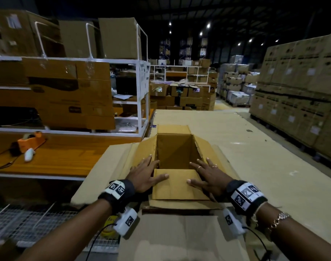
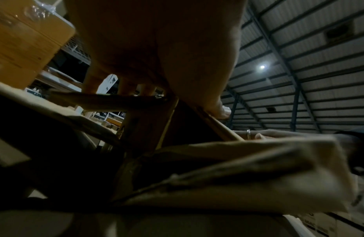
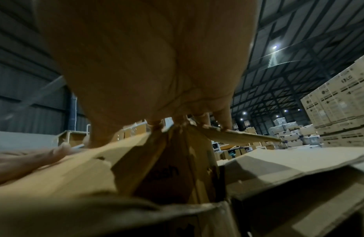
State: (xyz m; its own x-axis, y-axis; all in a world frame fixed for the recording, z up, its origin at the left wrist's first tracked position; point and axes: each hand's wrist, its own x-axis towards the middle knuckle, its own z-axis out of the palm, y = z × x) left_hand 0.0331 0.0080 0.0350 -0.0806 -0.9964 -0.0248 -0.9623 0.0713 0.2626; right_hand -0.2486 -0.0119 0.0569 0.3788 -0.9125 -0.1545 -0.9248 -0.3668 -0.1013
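Note:
An open brown cardboard box stands in front of me on flat cardboard sheets, its inside empty as far as I can see. The near flap is folded flat toward me. My left hand lies flat with spread fingers on the left flap, its thumb on the near flap. My right hand, with rings on two fingers, lies spread on the right flap, thumb on the near flap too. In the left wrist view my left palm rests over the box edge; in the right wrist view my right palm presses the flap.
An orange tape dispenser and a white object lie on the wooden bench at left. White shelving holds cartons behind it. Stacked cartons line the right side. Flat cardboard sheets cover the work surface.

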